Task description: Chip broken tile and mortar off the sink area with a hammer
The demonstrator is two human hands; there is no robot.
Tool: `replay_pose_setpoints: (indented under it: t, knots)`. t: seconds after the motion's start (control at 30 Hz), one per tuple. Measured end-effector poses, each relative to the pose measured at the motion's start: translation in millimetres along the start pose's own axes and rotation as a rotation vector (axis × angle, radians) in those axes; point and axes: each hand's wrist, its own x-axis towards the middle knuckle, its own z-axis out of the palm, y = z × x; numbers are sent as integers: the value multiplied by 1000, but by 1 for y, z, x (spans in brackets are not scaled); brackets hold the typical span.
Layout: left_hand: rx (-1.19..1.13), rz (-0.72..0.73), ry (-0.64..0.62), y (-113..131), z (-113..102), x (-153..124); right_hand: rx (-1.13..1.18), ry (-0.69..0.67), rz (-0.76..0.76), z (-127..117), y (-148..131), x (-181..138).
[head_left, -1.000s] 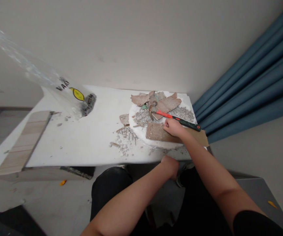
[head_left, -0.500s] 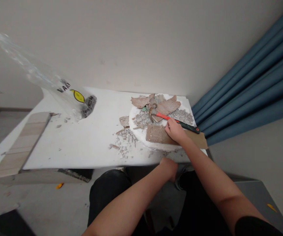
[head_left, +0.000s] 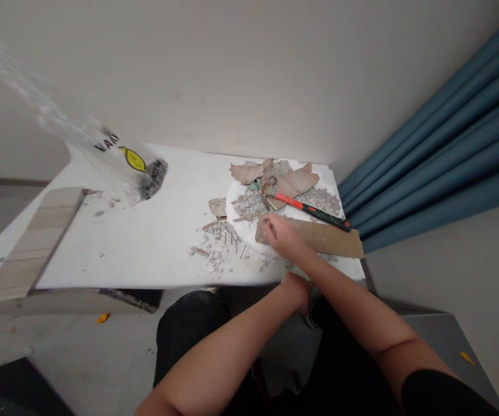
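My right hand [head_left: 280,234] lies on the left end of a long brown tile piece [head_left: 329,238], which rests on a round white block [head_left: 237,222]. Its fingers are smeared by motion. A hammer [head_left: 309,210] with a red and black handle lies free on the block just behind the hand, its head among broken tile shards [head_left: 295,184] and grey rubble [head_left: 249,203]. My left hand [head_left: 296,288] is at the front edge of the white table [head_left: 145,245], knuckles up and fingers hidden below the edge.
Small nails and crumbs [head_left: 223,234] lie scattered left of the block. A clear plastic bag [head_left: 139,167] with a yellow label lies at the back left. A long beige plank [head_left: 28,245] sits on the table's left end. Blue curtains [head_left: 448,144] hang to the right.
My right hand has slid left along the brown tile piece, from beside the hammer handle to the piece's left end. The hammer and my left hand have stayed in place.
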Motion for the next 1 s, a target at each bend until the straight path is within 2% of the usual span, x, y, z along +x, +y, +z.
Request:
replay_pose_setpoints:
  t: [0.1, 0.23, 0.57, 0.8, 1.0]
  knots:
    - [48, -3, -55, 2, -5, -4, -152, 13, 170, -30, 33, 7]
    - [57, -9, -50, 1, -10, -8, -249, -134, 294, -51, 60, 5]
    - [28, 3, -45, 6, -7, 0, -307, -193, 354, -42, 66, 14]
    - [31, -13, -46, 3, -5, 2, -385, -150, 395, -36, 67, 16]
    - [79, -18, -46, 1, -6, 0, -412, -219, 288, -43, 60, 10]
